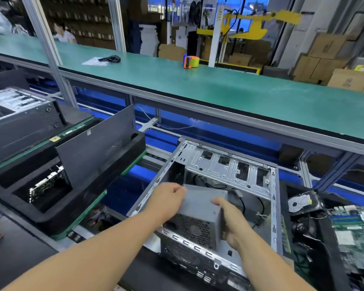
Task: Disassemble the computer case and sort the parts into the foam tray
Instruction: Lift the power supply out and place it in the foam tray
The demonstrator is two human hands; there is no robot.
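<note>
Workstation on a factory line: a green belt (219,89) is running across the far side on an aluminium frame, with blue rails showing below it; stacked cartons (324,57) and a yellow frame (259,24) are standing behind, and a second person (64,33) is sitting far left. On the belt: one tape dispenser (191,61), one black cable (111,58) lying on a sheet of paper. Nearer surface, dark: one open case (229,166), silver chassis, lying on its side at centre. One power supply (200,213), grey box with a fan grille facing the camera, is sitting partly raised in the case's near corner. Left hand (166,196) is gripping its left top edge, fingers curled over it; right hand (231,219) is clamping its right side, thumb on top, fingers hidden behind. One foam tray (51,206), black, is lying to the left, one circuit board (48,182) sitting in a pocket and one dark panel (97,143) standing upright in it. A second case (19,110) is lying farther left. Right of the centre case: one hard drive (301,203), one motherboard (353,227).
</note>
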